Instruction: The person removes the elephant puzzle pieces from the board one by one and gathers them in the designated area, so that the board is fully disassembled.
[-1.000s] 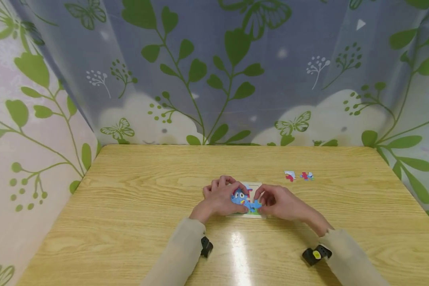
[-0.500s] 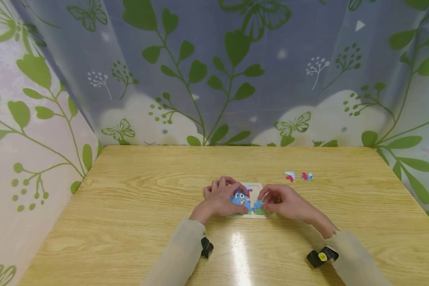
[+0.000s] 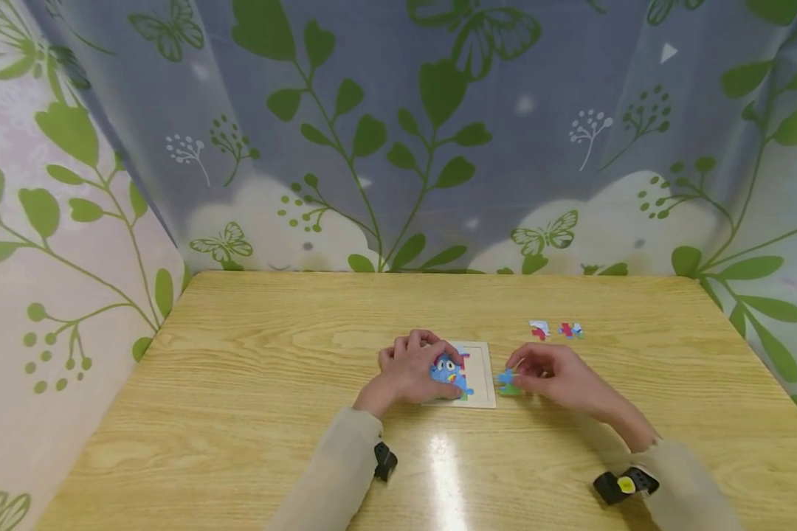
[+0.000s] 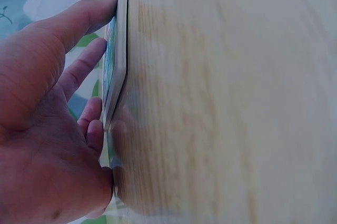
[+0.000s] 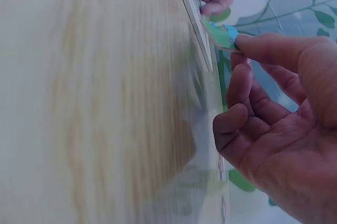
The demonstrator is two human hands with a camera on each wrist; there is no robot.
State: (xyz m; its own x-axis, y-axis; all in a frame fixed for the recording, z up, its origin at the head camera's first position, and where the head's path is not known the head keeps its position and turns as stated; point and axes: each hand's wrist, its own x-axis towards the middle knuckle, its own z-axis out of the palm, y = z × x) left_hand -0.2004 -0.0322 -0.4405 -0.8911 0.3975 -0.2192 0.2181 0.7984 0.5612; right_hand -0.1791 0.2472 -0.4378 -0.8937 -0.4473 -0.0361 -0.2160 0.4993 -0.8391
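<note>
Blue-green piece (image 3: 508, 381) pinched by right hand (image 3: 561, 375), puzzle board (image 3: 480, 376) part-hidden under spread left hand (image 3: 410, 370), loose pieces (image 3: 570, 330) beyond.

The surface (image 3: 239, 354) looks like pale wood or a wood-grain laminate, smooth and glossy enough to throw back a bright streak of light; the wrist views show its grain and soft reflections. The puzzle tray (image 3: 490, 376) has a pale, wood-like frame with a duller finish. The blue-green puzzle piece (image 3: 507, 380) is thin board with a smooth printed face. The backdrop (image 3: 398, 221) resembles printed cloth, softly creased. The sleeves (image 3: 335, 464) are matt fabric, and the black wrist device (image 3: 611, 488) looks like plastic.
</note>
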